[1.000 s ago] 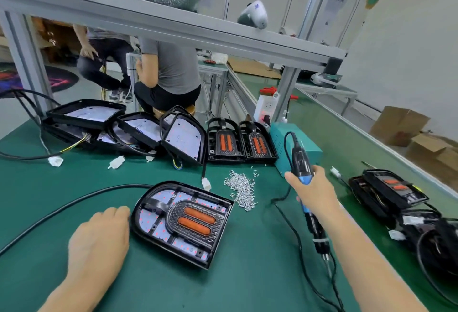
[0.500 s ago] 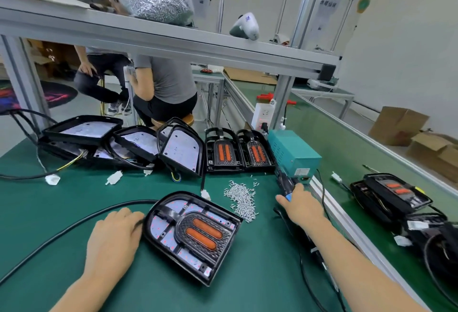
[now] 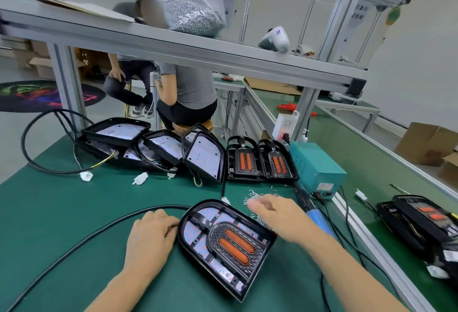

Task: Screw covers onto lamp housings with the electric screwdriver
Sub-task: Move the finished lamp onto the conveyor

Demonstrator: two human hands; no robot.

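Note:
A black lamp housing [image 3: 224, 244] with a cover bearing two orange lenses lies flat on the green table in front of me. My left hand [image 3: 150, 236] rests beside its left edge, fingertips touching the rim. My right hand [image 3: 277, 215] hovers over a small pile of loose screws [image 3: 255, 202] just behind the housing, fingers loosely extended, blurred, holding nothing I can see. The electric screwdriver [image 3: 308, 206], black with a blue grip, lies on the table to the right of that hand, its cord trailing toward me.
Open housings [image 3: 158, 145] with white LED boards and two covered lamps [image 3: 260, 160] stand at the back. A teal power supply [image 3: 317, 168] sits right. More lamps [image 3: 421, 222] lie far right. A black cable [image 3: 74, 244] crosses left. A bag of screws [image 3: 190, 11] is on the shelf.
My right hand laid the screwdriver down on the table, let go of it, and moved left over the loose screws. My left hand slid up to the housing's left edge.

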